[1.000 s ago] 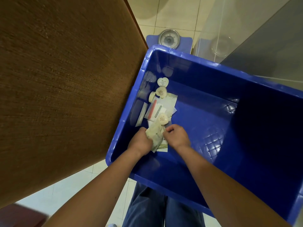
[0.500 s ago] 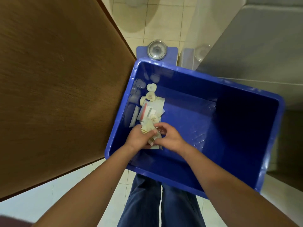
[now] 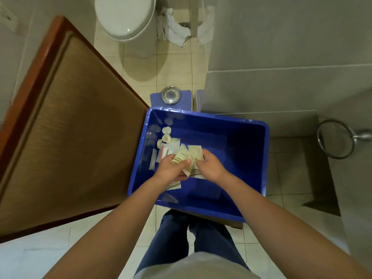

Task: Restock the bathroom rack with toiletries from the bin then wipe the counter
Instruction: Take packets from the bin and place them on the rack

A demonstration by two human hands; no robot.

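Head view — one bin [image 3: 267,150]; left hand [image 3: 171,168], right hand [image 3: 213,168] — both on sachets [image 3: 196,153]

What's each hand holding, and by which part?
Left hand grips a fan of cream sachets by their lower ends; right hand pinches another sachet near its lower edge.

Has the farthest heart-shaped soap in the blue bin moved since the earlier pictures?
No. The heart-shaped soap still lies by the left wall of the blue bin, near its far corner.
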